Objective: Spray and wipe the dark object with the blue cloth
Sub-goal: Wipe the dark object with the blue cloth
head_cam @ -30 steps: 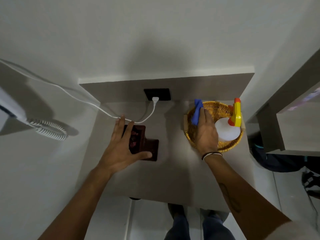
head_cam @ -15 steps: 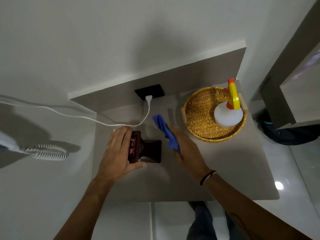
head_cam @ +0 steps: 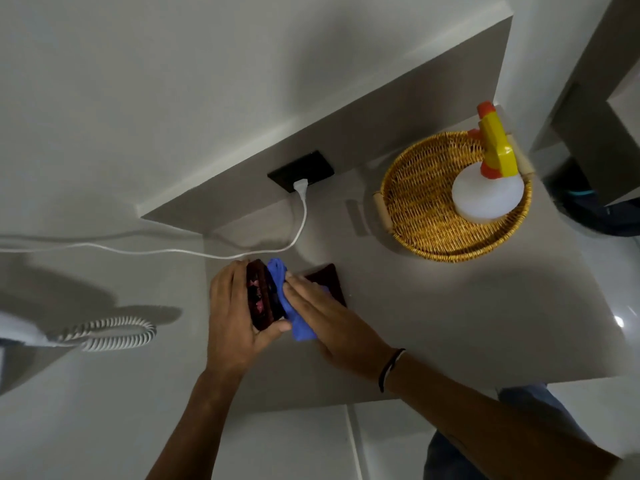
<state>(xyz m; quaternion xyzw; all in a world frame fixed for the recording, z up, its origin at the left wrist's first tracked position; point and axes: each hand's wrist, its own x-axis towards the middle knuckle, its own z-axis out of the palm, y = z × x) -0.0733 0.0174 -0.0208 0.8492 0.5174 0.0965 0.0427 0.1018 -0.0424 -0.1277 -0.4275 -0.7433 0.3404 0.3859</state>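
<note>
The dark brown object (head_cam: 259,299) stands on the grey counter (head_cam: 450,323), its upright part with a reddish pattern and a flat base (head_cam: 329,277) to the right. My left hand (head_cam: 235,317) grips the upright part from the left. My right hand (head_cam: 322,313) presses the blue cloth (head_cam: 282,292) against the object's right side and covers most of the base. The white spray bottle (head_cam: 486,195), with a yellow and orange trigger head, stands in the wicker basket (head_cam: 419,209) at the back right.
A white cable (head_cam: 301,216) runs from a plug in the black wall socket (head_cam: 300,171) across the counter to the left. A white coiled cord (head_cam: 110,332) hangs at left. Dark bags lie on the floor at far right.
My right hand carried the blue cloth out of the basket, leftward across the counter, and now presses it on the dark object. My left hand stayed on the object.
</note>
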